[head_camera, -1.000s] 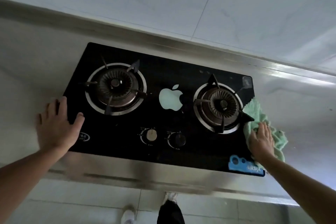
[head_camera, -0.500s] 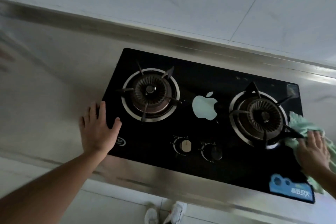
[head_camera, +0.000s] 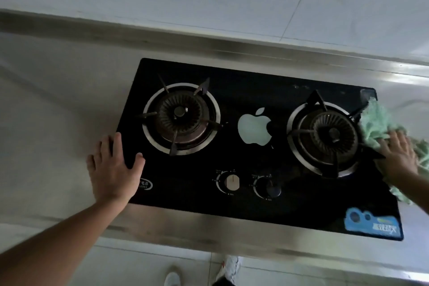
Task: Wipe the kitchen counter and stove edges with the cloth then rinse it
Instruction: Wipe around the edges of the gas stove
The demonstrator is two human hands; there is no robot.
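A black glass two-burner stove (head_camera: 250,97) is set into a steel counter (head_camera: 53,104). A crumpled light-green cloth (head_camera: 377,123) lies along the stove's right edge, partly over the glass beside the right burner (head_camera: 325,137). My right hand (head_camera: 399,158) presses flat on the cloth, fingers spread and pointing away from me. Part of the cloth is hidden under the hand and runs to the frame's right edge. My left hand (head_camera: 113,167) rests flat on the stove's left front corner, fingers apart, thumb on the glass, holding nothing.
The left burner (head_camera: 181,118) has raised pan supports, as does the right one. Two knobs (head_camera: 232,182) sit at the front centre. A raised steel ledge (head_camera: 209,44) and tiled wall run behind. My shoes (head_camera: 229,267) show below the counter's front edge.
The view has swung left, so the stove sits further right in frame. My right hand has slid the cloth away from me along the stove's right edge. My left hand stays on the left corner.
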